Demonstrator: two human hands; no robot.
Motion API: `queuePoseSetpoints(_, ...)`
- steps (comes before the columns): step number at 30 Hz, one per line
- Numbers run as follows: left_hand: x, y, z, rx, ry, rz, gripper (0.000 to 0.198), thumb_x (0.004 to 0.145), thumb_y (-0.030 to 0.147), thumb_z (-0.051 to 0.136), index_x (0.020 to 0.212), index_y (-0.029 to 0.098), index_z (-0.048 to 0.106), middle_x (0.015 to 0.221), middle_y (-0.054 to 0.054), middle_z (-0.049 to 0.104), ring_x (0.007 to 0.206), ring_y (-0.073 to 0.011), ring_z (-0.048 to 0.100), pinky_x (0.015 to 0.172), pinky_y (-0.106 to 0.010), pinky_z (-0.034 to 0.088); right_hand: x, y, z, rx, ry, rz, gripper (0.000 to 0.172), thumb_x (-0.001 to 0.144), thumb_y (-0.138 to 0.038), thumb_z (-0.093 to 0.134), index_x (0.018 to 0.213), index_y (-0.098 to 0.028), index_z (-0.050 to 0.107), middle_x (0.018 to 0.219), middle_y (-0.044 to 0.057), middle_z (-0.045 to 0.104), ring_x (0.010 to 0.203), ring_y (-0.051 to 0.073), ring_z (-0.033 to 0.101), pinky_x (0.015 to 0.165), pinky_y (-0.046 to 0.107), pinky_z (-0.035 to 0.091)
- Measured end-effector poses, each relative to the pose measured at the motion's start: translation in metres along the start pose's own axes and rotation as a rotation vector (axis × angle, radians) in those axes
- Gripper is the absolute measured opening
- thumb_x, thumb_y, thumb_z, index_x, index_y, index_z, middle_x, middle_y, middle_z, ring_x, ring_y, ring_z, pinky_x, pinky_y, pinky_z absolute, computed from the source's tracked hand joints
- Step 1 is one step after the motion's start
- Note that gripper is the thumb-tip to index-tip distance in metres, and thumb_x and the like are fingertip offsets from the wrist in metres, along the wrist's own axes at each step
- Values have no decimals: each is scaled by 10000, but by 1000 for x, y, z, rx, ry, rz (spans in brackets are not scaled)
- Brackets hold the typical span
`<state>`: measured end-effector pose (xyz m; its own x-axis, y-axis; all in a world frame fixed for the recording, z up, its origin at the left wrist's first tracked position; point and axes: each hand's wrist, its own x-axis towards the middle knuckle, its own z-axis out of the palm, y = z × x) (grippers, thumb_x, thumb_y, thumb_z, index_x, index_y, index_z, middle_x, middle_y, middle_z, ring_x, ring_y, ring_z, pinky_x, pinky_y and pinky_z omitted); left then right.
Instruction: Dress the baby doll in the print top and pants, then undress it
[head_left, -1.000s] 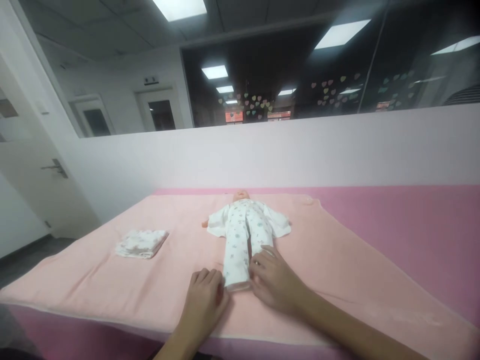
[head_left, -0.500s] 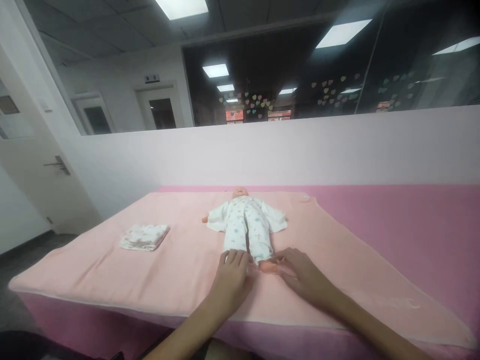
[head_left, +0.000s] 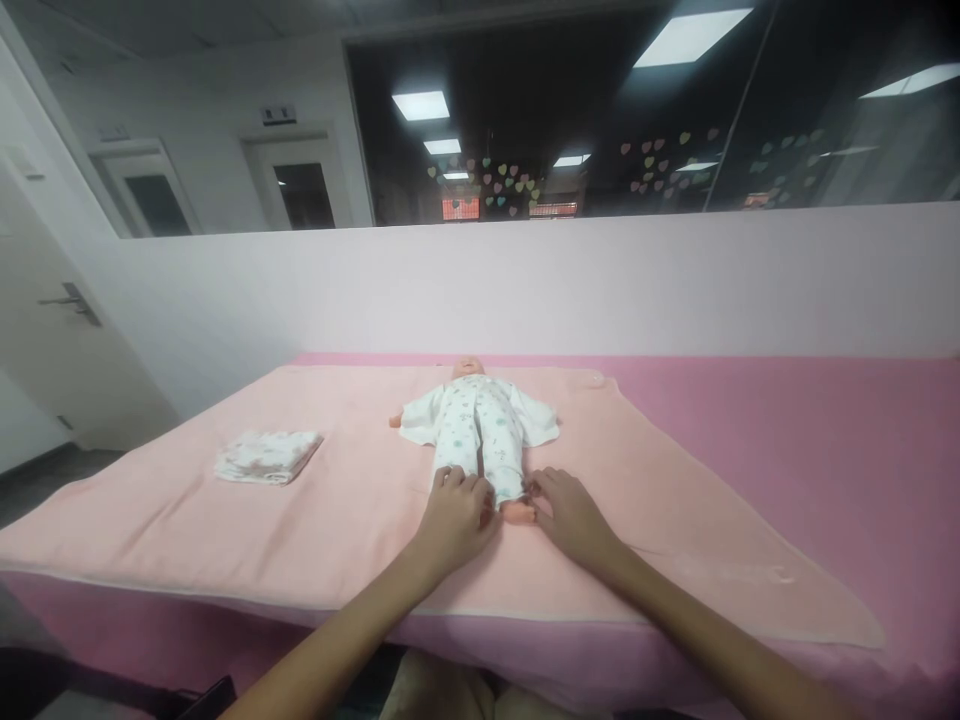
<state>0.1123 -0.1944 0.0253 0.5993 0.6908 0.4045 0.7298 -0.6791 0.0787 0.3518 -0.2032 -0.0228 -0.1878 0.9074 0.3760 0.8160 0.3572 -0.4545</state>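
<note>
A baby doll (head_left: 470,367) lies on its back, head towards the wall, in a white printed top (head_left: 422,418) and matching trousers (head_left: 501,440). My left hand (head_left: 454,515) is curled over the lower end of the trouser leg on the left, hiding that cuff and foot. At the other leg, the fingertips of my right hand (head_left: 568,512) pinch the outer edge of the cuff. The doll's bare foot (head_left: 517,513) sticks out of that cuff between my hands. Exactly what the fingertips hold is partly hidden.
A folded printed cloth (head_left: 268,458) rests to the left on the peach blanket (head_left: 360,560). Under the blanket is a pink padded surface (head_left: 810,450), bounded at the back by a white half wall (head_left: 600,285) with glass above. A door (head_left: 67,340) stands at far left.
The view has shifted, so everything sits a little higher and further left. Both hands stay at the trouser cuffs, with small finger movements. The doll and the folded cloth lie as before.
</note>
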Motion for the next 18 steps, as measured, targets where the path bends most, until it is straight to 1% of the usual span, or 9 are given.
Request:
queuePoseSetpoints(2, 0, 2, 0, 4, 12, 0, 83, 957, 274, 603, 920, 206, 636, 923, -81, 695, 944, -304, 554, 939, -508, 400, 3, -1, 2, -16, -5, 1, 154, 957, -147, 525, 1037, -167, 655, 1023, 65, 626, 921, 197, 510, 851, 325, 366)
queuePoseSetpoints(4, 1, 3, 1, 4, 32, -14, 102, 962, 233, 560, 884, 209, 622, 914, -81, 687, 924, -291, 552, 925, -491, 402, 4, -4, 0, -17, -14, 13, 141, 952, -132, 513, 997, -163, 642, 999, 63, 624, 912, 198, 509, 836, 319, 364)
queuePoseSetpoints(6, 0, 4, 2, -14, 46, -34, 92, 923, 191, 562, 839, 212, 591, 888, -72, 670, 906, -278, 549, 910, -470, 403, 3, -8, -4, 8, -21, 31, 117, 961, -150, 505, 964, -159, 622, 953, 59, 621, 886, 196, 515, 819, 319, 370)
queuePoseSetpoints(8, -1, 5, 1, -56, 55, -60, 98, 869, 182, 594, 790, 215, 545, 851, -59, 644, 885, -266, 545, 903, -453, 403, -2, -12, -9, 61, -23, 50, 127, 994, -210, 495, 953, -160, 604, 913, 56, 620, 851, 193, 522, 795, 322, 382)
queuePoseSetpoints(11, -6, 8, -2, -141, 75, -77, 119, 824, 184, 610, 784, 219, 503, 830, -36, 612, 853, -243, 536, 916, -437, 403, -11, -16, -18, 132, -6, 57, 135, 1005, -277, 512, 970, -174, 591, 910, 54, 630, 839, 193, 538, 765, 324, 400)
queuePoseSetpoints(15, -13, 14, -7, -204, 107, -60, 124, 823, 170, 583, 818, 217, 468, 832, -12, 566, 835, -218, 514, 935, -425, 406, -23, -21, -26, 89, 34, 18, 50, 939, -233, 574, 933, -183, 572, 892, 43, 622, 829, 187, 528, 729, 307, 394)
queuePoseSetpoints(18, -17, 18, -10, -203, 99, -47, 121, 835, 170, 574, 829, 217, 462, 836, -12, 545, 853, -221, 504, 949, -439, 407, -27, -27, -29, 3, 52, -57, 53, 899, -194, 606, 878, -179, 560, 840, 36, 597, 808, 182, 505, 721, 302, 374)
